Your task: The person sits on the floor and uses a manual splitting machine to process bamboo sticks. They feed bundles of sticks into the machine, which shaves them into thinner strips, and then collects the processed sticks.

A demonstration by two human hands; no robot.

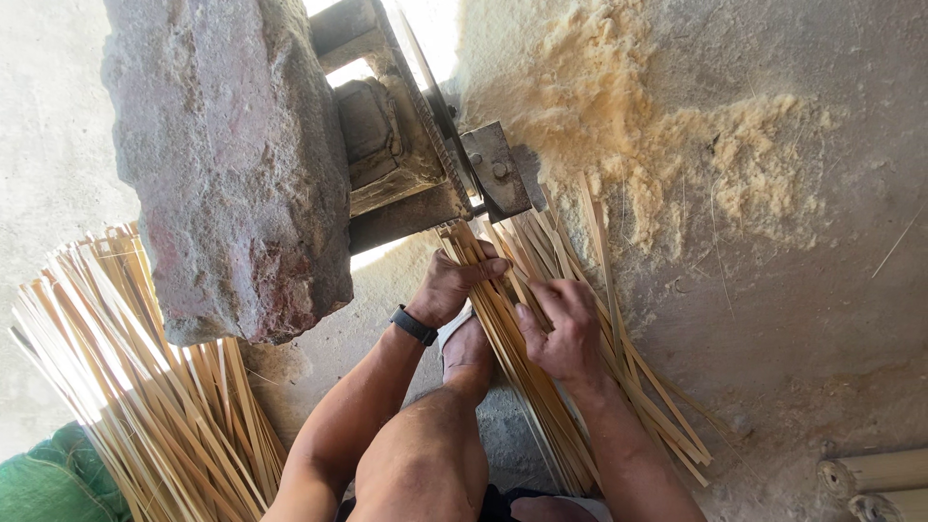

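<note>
The fingers [483,267] of the left hand [452,287] curl around the upper end of a bundle of long, thin, pale-yellow bamboo strips [522,348], thumb and fingers closed on a few of them just below a grey metal bracket with bolts [496,170]. The right hand [564,331] lies flat on the same bundle lower down, its fingers [537,302] half bent and pressing on the strips rather than wrapped round them. The bundle lies slantwise on the grey concrete floor [822,319], running from the bracket down toward the bottom edge of the view. A black wristband [414,326] sits on the left wrist. A bare knee and foot [468,353] lie between the two forearms. A large rough grey stone block [232,164] rests on the rusty metal machine frame [387,145]. Pale sawdust [657,135] is spread across the floor toward the upper right. A second fan of bamboo strips [145,387] lies at the lower left, beside green cloth [58,483].
</note>
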